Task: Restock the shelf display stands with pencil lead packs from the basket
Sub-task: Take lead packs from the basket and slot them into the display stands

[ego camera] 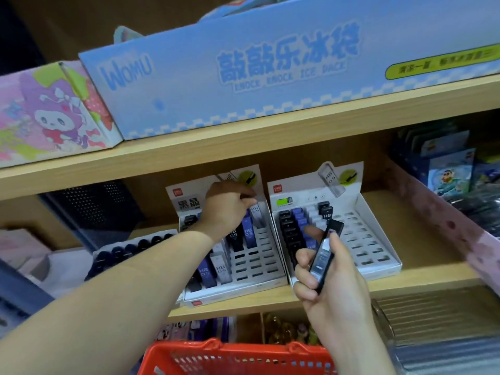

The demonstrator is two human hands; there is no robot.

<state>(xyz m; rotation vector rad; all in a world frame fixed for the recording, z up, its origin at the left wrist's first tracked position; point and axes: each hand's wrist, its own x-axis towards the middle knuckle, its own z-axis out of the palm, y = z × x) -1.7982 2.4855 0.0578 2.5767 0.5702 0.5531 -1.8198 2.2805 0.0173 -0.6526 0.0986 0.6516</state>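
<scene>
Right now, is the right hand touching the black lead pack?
Touching. The head view shows the right hand with fingers and thumb wrapped round the black lead pack.

head cam | faces forward at wooden shelf (243,147), close in | red basket (189,350) at bottom edge | single view

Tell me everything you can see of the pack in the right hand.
The pack is a slim, flat black case with a greyish clear window, plastic by its look; its print is too blurred to read. The right hand grips its lower half, thumb on one edge, curled fingers on the other. It is tilted, top leaning right, held in front of the right stand.
</scene>
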